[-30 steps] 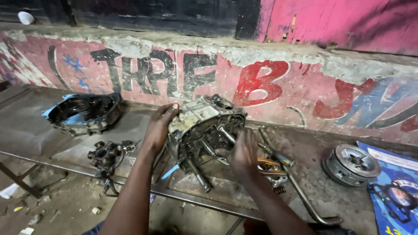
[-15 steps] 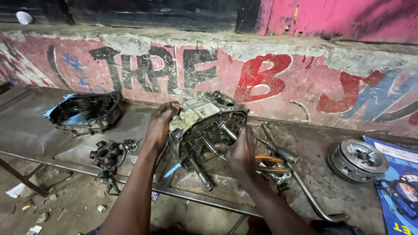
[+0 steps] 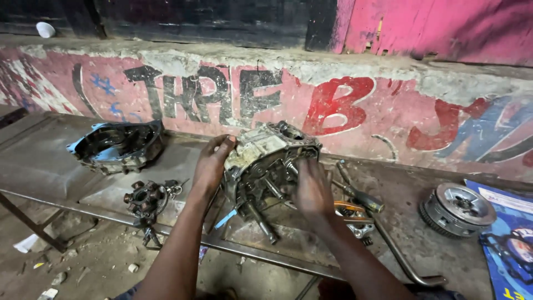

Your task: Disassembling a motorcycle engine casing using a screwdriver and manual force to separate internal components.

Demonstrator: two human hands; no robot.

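Note:
A greasy metal engine crankcase (image 3: 265, 166) with shafts sticking out stands tilted on the dirty metal bench (image 3: 50, 172). My left hand (image 3: 214, 162) grips its left edge near the top. My right hand (image 3: 312, 188) is pressed against its right side, fingers wrapped on the casing. One shaft (image 3: 261, 221) points down toward me.
A dark engine cover (image 3: 117, 145) lies at the left. A small gear cluster (image 3: 147, 197) sits near the bench's front rail. A screwdriver (image 3: 361, 194), pliers and a bent rod (image 3: 402, 261) lie right of the crankcase. A round clutch drum (image 3: 457, 208) and a blue printed sheet (image 3: 508, 244) are far right. A painted wall stands behind.
Both hands have tipped the crankcase more upright, lifting its top toward the wall. The view has shifted slightly; other parts stayed put.

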